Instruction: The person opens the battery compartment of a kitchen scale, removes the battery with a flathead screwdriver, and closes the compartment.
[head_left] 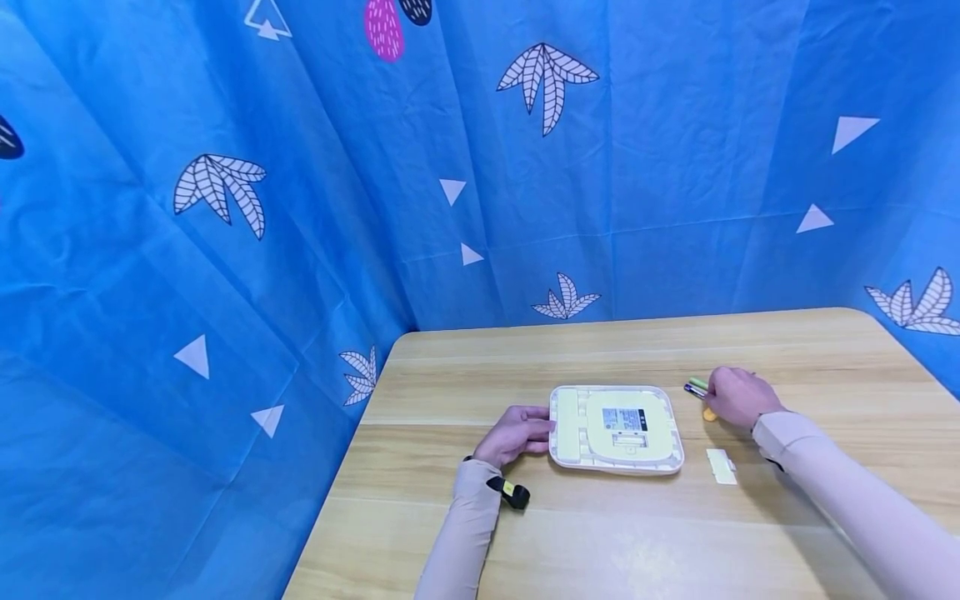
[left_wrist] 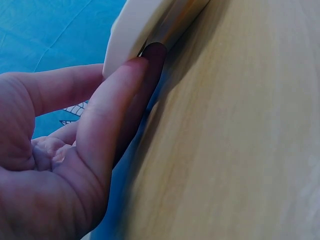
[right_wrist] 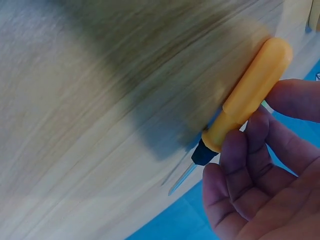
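Observation:
A white, rounded rectangular device (head_left: 576,429) lies on the table with its labelled underside up and a small battery recess (head_left: 630,440) uncovered. My left hand (head_left: 517,435) grips its left edge between thumb and fingers, as the left wrist view shows at the rim of the device (left_wrist: 137,30). Toward the right, my right hand (head_left: 742,398) pinches the yellow handle of a screwdriver (right_wrist: 252,92), low over the tabletop. Its metal shaft points away from the palm. In the head view, most of the screwdriver (head_left: 709,414) is hidden under the hand.
Two small batteries, one green (head_left: 698,383) and one dark and silver (head_left: 694,391), lie just left of the right hand. Between the device and the right forearm sits a small white battery cover (head_left: 722,466). A blue patterned curtain (head_left: 600,167) hangs behind the wooden table (head_left: 600,533).

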